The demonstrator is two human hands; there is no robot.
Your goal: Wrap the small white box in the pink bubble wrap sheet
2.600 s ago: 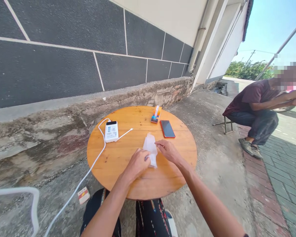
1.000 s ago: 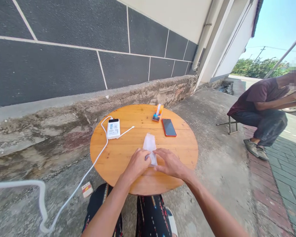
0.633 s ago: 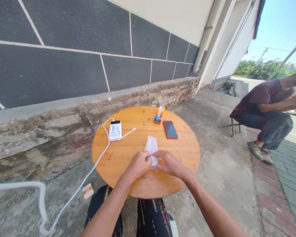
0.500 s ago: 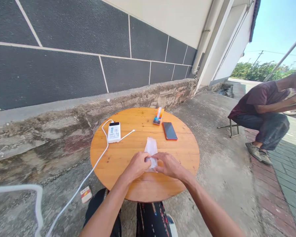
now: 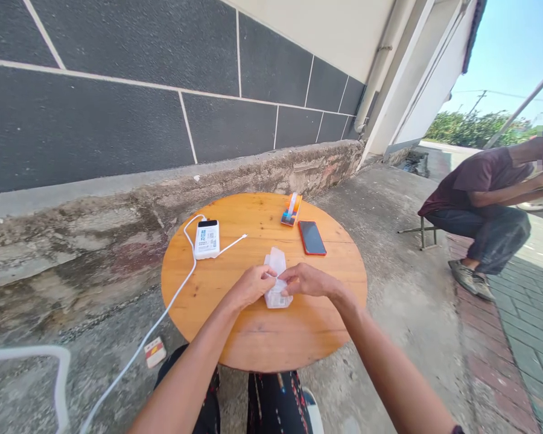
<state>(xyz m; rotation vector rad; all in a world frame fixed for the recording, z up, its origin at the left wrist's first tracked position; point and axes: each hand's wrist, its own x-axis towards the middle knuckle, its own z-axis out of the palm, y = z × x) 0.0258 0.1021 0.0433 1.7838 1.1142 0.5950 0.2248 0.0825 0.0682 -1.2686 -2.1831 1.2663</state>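
A small clear plastic box (image 5: 276,283) with a hinged lid lies on the round wooden table (image 5: 262,337) in front of me. My left hand (image 5: 251,284) pinches it from the left side. My right hand (image 5: 306,279) pinches it from the right, fingertips meeting over its middle. The box's lid end points away from me and its near end shows below my fingers. What is inside the box cannot be made out.
A white power bank (image 5: 207,239) with a white cable (image 5: 163,313) lies at the table's left, a red-edged phone (image 5: 312,237) and an orange-blue packet (image 5: 291,210) at the back. A seated person (image 5: 484,205) is at right. A small box (image 5: 154,352) lies on the concrete.
My hands have lifted from the near end of the box to its middle, both pinching it. The box's near end now shows below my fingers.
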